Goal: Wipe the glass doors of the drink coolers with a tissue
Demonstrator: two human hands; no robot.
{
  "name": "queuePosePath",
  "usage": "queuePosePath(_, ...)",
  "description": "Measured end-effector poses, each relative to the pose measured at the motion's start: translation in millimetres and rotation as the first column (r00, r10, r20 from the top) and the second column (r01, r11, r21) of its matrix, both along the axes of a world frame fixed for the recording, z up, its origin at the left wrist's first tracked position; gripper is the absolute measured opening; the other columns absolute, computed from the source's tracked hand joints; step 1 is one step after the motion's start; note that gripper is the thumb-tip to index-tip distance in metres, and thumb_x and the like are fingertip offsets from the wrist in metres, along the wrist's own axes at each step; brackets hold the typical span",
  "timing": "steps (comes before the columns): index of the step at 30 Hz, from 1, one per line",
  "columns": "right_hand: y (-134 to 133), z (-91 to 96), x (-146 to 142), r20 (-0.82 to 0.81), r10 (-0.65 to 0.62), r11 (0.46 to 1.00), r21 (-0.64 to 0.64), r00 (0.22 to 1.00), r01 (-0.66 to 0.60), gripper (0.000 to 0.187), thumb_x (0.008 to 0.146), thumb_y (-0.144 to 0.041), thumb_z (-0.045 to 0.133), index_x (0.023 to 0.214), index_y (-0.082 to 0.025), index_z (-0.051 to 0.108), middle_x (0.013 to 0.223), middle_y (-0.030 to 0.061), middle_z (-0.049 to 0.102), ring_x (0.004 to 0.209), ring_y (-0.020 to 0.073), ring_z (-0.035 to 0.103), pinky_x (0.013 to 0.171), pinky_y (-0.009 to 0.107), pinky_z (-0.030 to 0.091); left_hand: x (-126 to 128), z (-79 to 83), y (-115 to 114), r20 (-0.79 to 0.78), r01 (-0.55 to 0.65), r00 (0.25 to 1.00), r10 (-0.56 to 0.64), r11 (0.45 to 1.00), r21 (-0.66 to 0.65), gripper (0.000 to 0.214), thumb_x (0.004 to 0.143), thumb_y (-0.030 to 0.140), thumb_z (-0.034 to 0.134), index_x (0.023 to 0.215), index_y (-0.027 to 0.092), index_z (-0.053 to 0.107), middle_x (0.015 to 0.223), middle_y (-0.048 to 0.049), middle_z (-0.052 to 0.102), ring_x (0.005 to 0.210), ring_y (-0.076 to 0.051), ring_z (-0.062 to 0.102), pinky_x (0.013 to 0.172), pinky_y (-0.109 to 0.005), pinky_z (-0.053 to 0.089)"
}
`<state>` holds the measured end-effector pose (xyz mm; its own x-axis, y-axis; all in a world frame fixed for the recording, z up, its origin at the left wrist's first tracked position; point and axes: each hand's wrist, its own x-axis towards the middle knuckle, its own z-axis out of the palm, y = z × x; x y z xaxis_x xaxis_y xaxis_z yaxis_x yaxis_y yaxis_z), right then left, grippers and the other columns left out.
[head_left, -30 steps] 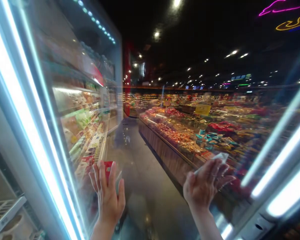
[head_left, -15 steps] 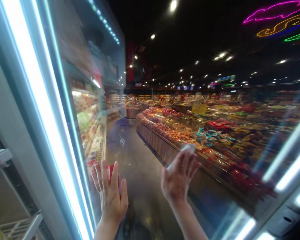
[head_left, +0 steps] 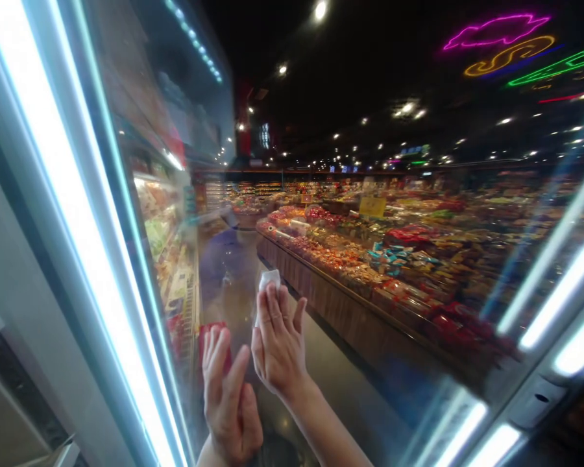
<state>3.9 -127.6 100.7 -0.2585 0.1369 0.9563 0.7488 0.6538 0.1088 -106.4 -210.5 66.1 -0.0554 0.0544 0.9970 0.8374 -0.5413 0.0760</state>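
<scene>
My right hand [head_left: 279, 347] lies flat with outstretched fingers against a clear glass pane. Under its fingertips is a crumpled white cloth or tissue [head_left: 269, 280], pressed to the glass. Lower and to the left, my left hand [head_left: 228, 395] is turned partly sideways, its fingers slightly bent and the thumb apart. Behind its fingertips shows a flat red piece [head_left: 224, 337]; whether it is fixed to the glass or held, I cannot tell. The glass door [head_left: 321, 402] spans the view between bright light strips.
A bright light strip [head_left: 73, 214] runs along the left frame; more strips stand at right beside a metal fitting [head_left: 540, 397]. Beyond the glass are a long bin of packaged goods [head_left: 370, 272], an aisle floor, and a lit shelf case [head_left: 163, 246]. White shelf edges jut in at lower left.
My right hand has swept left across the glass with the white cloth, closer to my left hand. My left hand has dropped slightly and turned, fingers less spread. The view has shifted a little.
</scene>
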Motion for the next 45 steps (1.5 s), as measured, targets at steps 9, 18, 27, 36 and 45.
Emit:
queuePosePath(9, 7.5, 19.1, 43.8, -0.003, 0.139, 0.972, 0.194, 0.990, -0.136, 0.070, 0.104, -0.015, 0.044, 0.165, -0.014, 0.010, 0.166, 0.0103, 0.036, 0.158, 0.0234, 0.024, 0.128, 0.054, 0.027, 49.6, 17.8, 43.9, -0.080, 0.064, 0.994, -0.071, 0.995, -0.078, 0.058, 0.103, 0.025, 0.035, 0.160, 0.016, 0.030, 0.165, -0.0146, 0.037, 0.156, -0.028, 0.031, 0.125, -0.048, 0.034)
queuePosePath(18, 65.0, 19.3, 245.5, -0.019, -0.326, 0.938, 0.115, 0.945, 0.326, 0.090, 0.095, -0.035, 0.060, 0.167, -0.029, 0.005, 0.175, 0.0086, -0.002, 0.159, 0.0431, -0.001, 0.119, 0.080, 0.017, 40.3, 47.4, 67.0, -0.154, -0.454, 0.886, 0.438, 0.886, -0.092, 0.081, 0.094, 0.018, 0.056, 0.164, 0.025, 0.016, 0.174, -0.0065, 0.006, 0.162, -0.030, -0.004, 0.131, -0.058, -0.003)
queuePosePath(27, 76.8, 7.0, 255.7, 0.011, -0.239, 0.967, 0.088, 0.971, 0.237, 0.087, 0.095, -0.040, 0.058, 0.167, -0.027, 0.012, 0.174, 0.0103, 0.016, 0.160, 0.0434, 0.005, 0.119, 0.078, 0.019, 81.4, 47.6, 79.3, -0.680, -0.323, 0.708, 0.191, 0.944, -0.071, 0.066, 0.098, 0.020, 0.043, 0.160, 0.035, 0.027, 0.154, 0.0030, 0.053, 0.158, -0.011, 0.017, 0.133, -0.045, -0.004)
queuePosePath(36, 77.7, 8.9, 263.6, -0.007, -0.123, 0.991, 0.055, 0.992, 0.123, 0.081, 0.095, -0.042, 0.060, 0.165, -0.028, 0.022, 0.171, 0.0081, 0.027, 0.160, 0.0407, 0.005, 0.122, 0.075, 0.014, 126.5, 51.1, 90.8, -0.673, -0.356, 0.686, 0.276, 0.934, 0.020, 0.068, 0.101, 0.023, 0.048, 0.163, 0.023, 0.019, 0.149, -0.0044, 0.059, 0.158, -0.011, 0.015, 0.133, -0.043, 0.000)
queuePosePath(45, 78.3, 7.8, 268.7, -0.007, -0.059, 0.993, 0.098, 0.998, 0.059, 0.086, 0.095, -0.040, 0.064, 0.166, -0.027, 0.016, 0.169, 0.0060, 0.032, 0.161, 0.0363, 0.004, 0.125, 0.074, 0.011, 126.9, 54.5, 85.5, -0.616, -0.468, 0.692, 0.376, 0.884, 0.014, 0.072, 0.098, 0.023, 0.052, 0.162, 0.033, 0.022, 0.163, -0.0011, 0.039, 0.160, -0.018, 0.009, 0.132, -0.050, -0.004)
